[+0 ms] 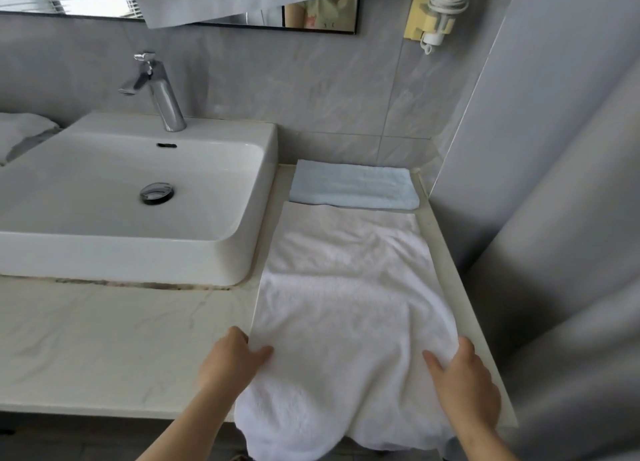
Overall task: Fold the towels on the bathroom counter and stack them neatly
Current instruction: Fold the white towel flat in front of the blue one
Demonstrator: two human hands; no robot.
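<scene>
The left hand (235, 360) and right hand (464, 381) each pinch a side edge of the white towel (346, 287), whose length runs straight away from them toward the folded pale-blue towel (353, 188)

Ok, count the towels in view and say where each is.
3. One white towel spread right of the sink; a folded blue towel behind it by the wall; a bunched white one left of the sink, partly cut off.
</scene>
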